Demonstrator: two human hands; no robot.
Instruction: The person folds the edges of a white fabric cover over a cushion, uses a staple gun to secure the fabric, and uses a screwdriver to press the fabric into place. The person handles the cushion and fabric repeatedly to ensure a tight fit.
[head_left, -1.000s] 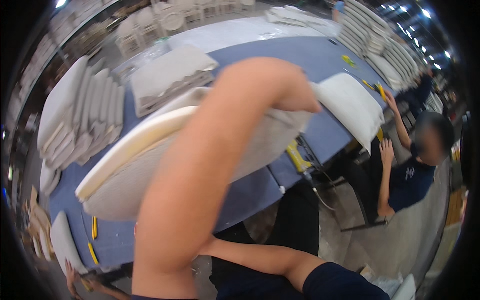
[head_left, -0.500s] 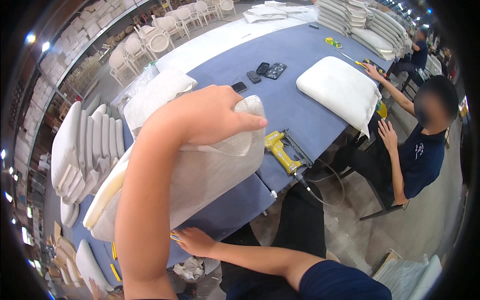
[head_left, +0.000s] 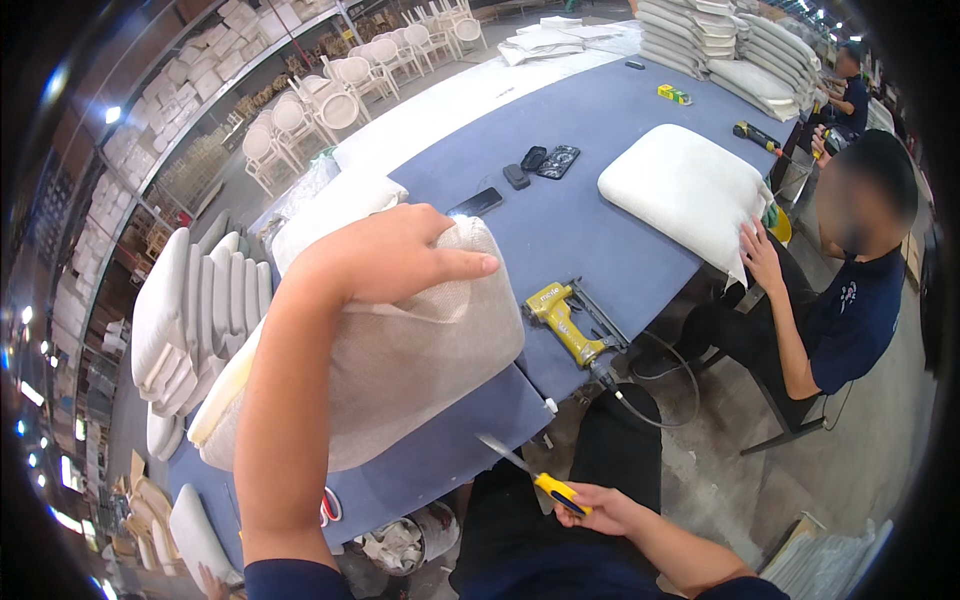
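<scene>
A beige fabric-covered cushion point(head_left: 425, 350) stands tilted on the blue tabletop, with pale foam showing along its left side. My left hand point(head_left: 400, 258) is closed over its upper edge, thumb on the near face; the other fingertips are hidden behind. Over my lap, my right hand point(head_left: 592, 510) grips a screwdriver point(head_left: 552, 490) by its yellow and black handle. Its metal shaft points up and left toward the table edge, apart from the cushion. Right of the cushion lies a yellow staple gun point(head_left: 570, 325) with its hose attached.
A white cushion point(head_left: 685, 190) lies across the table beside a seated co-worker point(head_left: 850, 300), whose hand touches it. Phones point(head_left: 478, 203) and a power driver point(head_left: 757, 137) rest on the table. Stacked cushions point(head_left: 190, 310) stand left; red-handled scissors point(head_left: 330, 507) and a waste bucket point(head_left: 435, 530) are near.
My right hand has moved right, away from the cushion's lower edge, carrying the screwdriver over my lap. My left hand keeps its hold on the cushion. The co-worker's arms have shifted.
</scene>
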